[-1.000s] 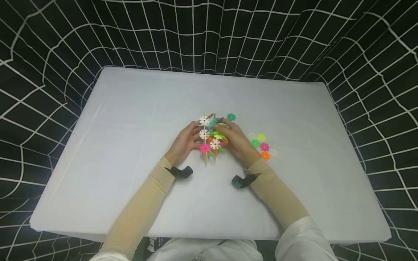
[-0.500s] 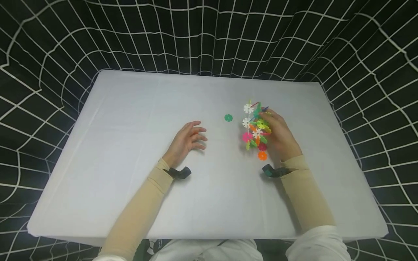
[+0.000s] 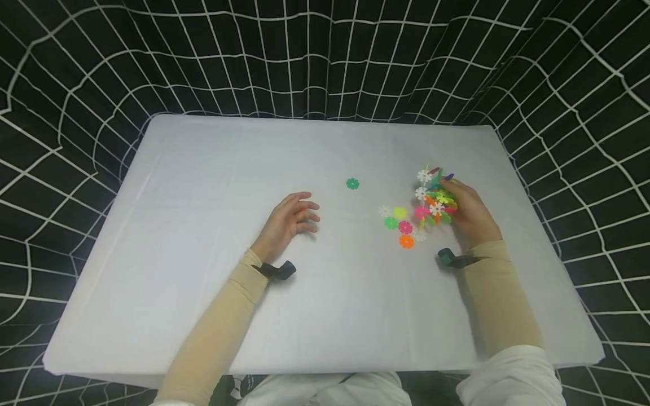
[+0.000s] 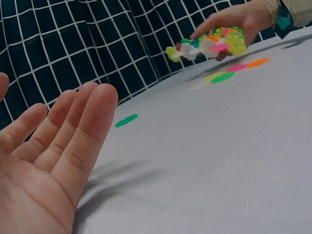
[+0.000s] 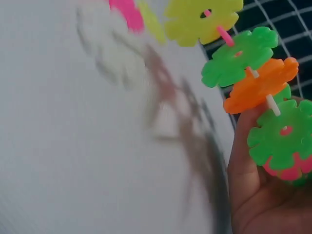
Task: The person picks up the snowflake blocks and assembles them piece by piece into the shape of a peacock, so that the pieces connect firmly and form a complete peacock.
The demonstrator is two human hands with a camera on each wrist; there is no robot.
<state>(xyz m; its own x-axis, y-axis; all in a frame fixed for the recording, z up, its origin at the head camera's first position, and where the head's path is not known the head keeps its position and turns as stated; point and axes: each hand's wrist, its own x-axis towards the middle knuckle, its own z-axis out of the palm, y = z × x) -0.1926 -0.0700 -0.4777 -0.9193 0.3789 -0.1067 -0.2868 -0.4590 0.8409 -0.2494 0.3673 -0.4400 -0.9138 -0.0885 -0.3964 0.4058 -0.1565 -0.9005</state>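
My right hand [image 3: 472,208] grips a joined cluster of flower-shaped plastic discs [image 3: 438,197] in white, pink, orange, yellow, green and blue. In the left wrist view the cluster [image 4: 204,48] hangs above the table. Close up in the right wrist view, slotted green and orange discs [image 5: 261,87] link edge to edge beside the palm; most of the fingers lie out of sight. My left hand [image 3: 288,223] holds nothing, its fingers apart and slightly bent. A single green flower disc [image 3: 352,183] lies flat beyond it.
Several loose flower discs lie left of the cluster, among them a yellow disc [image 3: 400,213], a pink disc [image 3: 405,227] and an orange disc [image 3: 406,241]. A white cloth covers the table [image 3: 203,169]. Dark curtains with a white grid [image 3: 304,62] surround it.
My right hand has carried the cluster from the middle of the table to the right, past the loose discs. My left hand has let go of it and stays near its place.
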